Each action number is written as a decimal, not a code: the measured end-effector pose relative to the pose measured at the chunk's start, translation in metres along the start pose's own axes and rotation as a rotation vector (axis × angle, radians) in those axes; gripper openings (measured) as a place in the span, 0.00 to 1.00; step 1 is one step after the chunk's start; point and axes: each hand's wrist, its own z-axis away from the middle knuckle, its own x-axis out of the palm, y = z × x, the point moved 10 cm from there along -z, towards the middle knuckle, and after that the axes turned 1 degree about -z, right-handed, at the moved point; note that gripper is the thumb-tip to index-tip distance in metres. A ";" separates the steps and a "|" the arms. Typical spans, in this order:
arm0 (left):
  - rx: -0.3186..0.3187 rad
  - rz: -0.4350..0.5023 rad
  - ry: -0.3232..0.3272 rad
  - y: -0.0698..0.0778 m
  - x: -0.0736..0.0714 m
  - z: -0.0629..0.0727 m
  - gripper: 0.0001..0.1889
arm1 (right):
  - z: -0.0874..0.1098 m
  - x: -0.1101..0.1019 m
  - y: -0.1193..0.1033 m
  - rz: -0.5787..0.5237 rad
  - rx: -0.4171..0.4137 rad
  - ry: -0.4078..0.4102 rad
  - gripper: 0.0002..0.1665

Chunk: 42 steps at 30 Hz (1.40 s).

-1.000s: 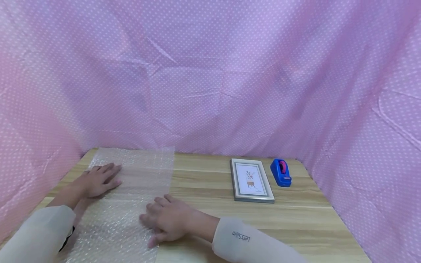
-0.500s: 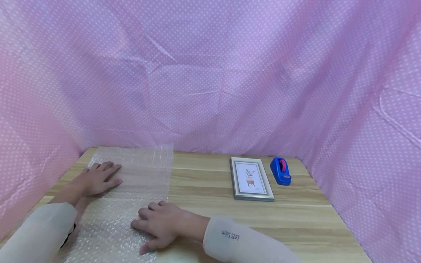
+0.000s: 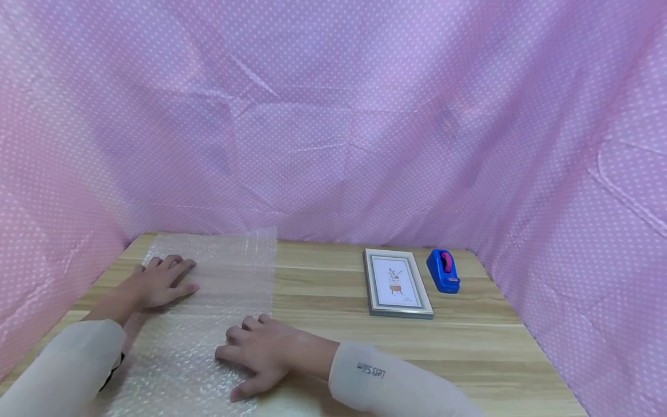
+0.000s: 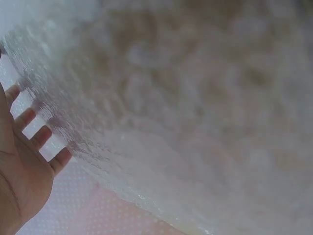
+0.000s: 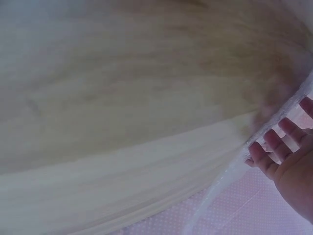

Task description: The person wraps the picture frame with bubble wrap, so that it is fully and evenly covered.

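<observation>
A clear sheet of bubble wrap (image 3: 208,324) lies flat over the left part of the table, its far end near the back edge. My left hand (image 3: 158,282) rests on the sheet toward its left side, fingers spread; in the left wrist view the left hand's fingertips (image 4: 61,159) touch the plastic. Closer to me, my right hand (image 3: 263,350) lies at the sheet's right edge with fingers apart and thumb out. The right wrist view has this right hand (image 5: 293,161) with fingertips at the wrap's edge. Neither hand grips anything.
A silver-rimmed picture frame (image 3: 398,284) with a plant print lies face up right of centre on the wooden table (image 3: 469,359). Beside it stands a blue tape dispenser (image 3: 444,271) with a pink roll. Pink dotted cloth (image 3: 333,127) hangs behind and along both sides.
My right hand has shifted slightly toward me, with a small move left and then partly back right. The left hand stays nearly in place on the bubble wrap.
</observation>
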 end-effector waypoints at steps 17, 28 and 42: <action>0.038 -0.016 0.004 0.025 0.001 -0.001 0.45 | 0.027 0.006 0.009 -0.013 -0.030 0.039 0.49; 0.090 -0.012 -0.004 0.053 -0.002 -0.006 0.44 | 0.054 0.014 0.018 -0.049 -0.047 0.090 0.46; 0.147 0.000 -0.049 0.089 -0.002 -0.014 0.44 | 0.090 0.024 0.036 -0.103 -0.034 0.176 0.42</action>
